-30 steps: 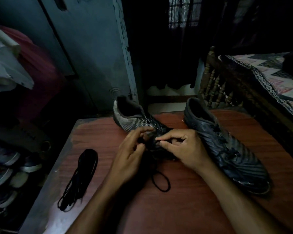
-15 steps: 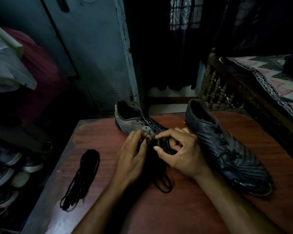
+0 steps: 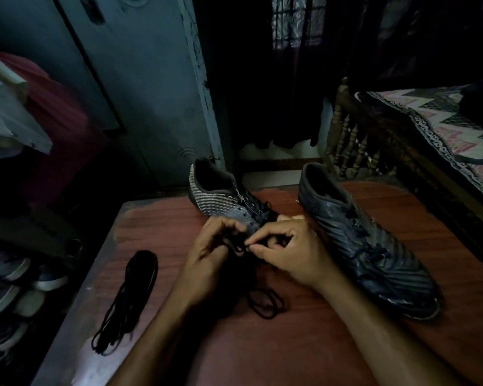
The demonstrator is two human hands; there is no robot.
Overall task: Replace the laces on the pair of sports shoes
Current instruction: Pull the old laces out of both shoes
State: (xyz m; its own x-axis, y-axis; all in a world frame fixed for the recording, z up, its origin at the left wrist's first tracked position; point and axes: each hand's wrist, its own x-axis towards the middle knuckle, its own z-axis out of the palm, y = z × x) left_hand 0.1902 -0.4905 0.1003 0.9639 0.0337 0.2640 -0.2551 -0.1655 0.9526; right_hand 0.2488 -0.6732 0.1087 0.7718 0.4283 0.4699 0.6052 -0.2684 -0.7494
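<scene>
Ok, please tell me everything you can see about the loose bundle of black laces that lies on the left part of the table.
The bundle of black laces is thin dark cord, folded into a long, narrow hank. Its far end looks dense and rounded; at the near end, loose loops spread out. It lies flat on the reddish wooden table, near the left edge, slanting away from the viewer. Nothing touches it except the table; the left hand works apart from it.

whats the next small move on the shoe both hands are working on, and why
Probably pull the lace clear of the eyelet. The right hand pinches it at the eyelet row of the patterned shoe, the left hand holds beside it, and slack already loops on the table.
</scene>
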